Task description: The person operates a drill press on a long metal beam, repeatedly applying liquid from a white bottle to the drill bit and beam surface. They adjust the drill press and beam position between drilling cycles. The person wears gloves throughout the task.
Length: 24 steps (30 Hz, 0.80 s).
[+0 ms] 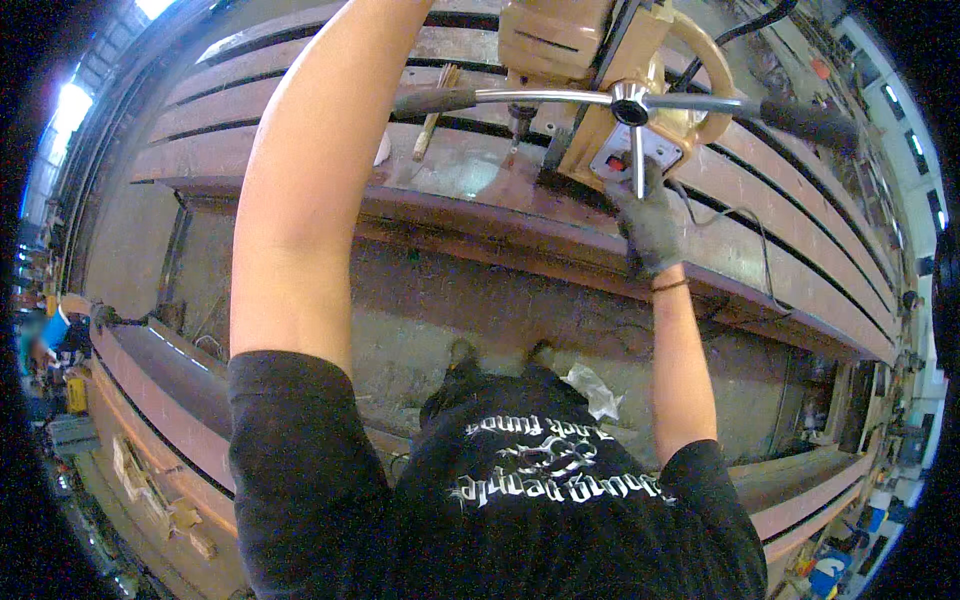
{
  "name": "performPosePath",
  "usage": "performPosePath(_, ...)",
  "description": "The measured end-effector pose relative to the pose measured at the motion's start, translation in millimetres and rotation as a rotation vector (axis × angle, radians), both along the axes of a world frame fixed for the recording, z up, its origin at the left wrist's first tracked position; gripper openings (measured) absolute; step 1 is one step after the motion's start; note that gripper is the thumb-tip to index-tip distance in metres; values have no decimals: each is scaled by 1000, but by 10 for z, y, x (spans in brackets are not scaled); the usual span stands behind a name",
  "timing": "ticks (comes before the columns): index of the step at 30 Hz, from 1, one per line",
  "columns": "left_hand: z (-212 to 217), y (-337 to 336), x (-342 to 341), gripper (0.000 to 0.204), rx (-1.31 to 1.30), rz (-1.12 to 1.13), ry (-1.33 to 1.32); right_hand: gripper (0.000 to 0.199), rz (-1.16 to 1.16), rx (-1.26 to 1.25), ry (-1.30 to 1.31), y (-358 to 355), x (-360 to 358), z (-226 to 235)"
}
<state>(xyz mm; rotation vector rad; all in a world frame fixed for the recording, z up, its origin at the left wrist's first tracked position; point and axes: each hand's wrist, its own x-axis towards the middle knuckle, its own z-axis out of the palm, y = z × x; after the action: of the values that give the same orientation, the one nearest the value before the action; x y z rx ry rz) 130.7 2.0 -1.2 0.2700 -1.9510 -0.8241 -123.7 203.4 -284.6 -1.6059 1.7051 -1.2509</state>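
A tan drill press (590,60) stands on a slotted steel table, its three-spoked feed handle (630,103) facing me. Two spokes end in dark grips; the third is bare metal and points down toward me. My right hand (652,228), in a dark grey glove, is at the lower edge of the drill's control panel (665,152), close to the red switch (616,164). The bare spoke crosses in front of its fingers, so their grip is unclear. My left forearm reaches up past the left grip, and that hand is beyond the top edge. The drill's spindle (520,122) hangs over the table.
A brush (432,125) lies on the slotted table (480,180) left of the spindle. A black cable (745,212) runs across the table at right. White plastic (594,390) lies by my feet. Another person (50,335) is at far left, near wood pieces (150,490).
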Motion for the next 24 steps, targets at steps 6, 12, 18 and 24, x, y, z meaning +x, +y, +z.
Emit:
performPosePath(6, -153, -101, 4, 40, 14, -62, -5, 40, -79, 5, 316, 273, -174, 408)
performPosePath(12, -236, -20, -54, 43, -88, -65, 29, 40, -193, 31, 803, 700, -328, 1076)
performPosePath(18, -276, -100, -54, 40, -94, -59, 67, 44, -176, 76, 822, 870, -348, 1350)
performPosePath(24, -289, -104, -18, 36, -114, 10, 15, 52, -230, 170, 864, 864, -428, 1610)
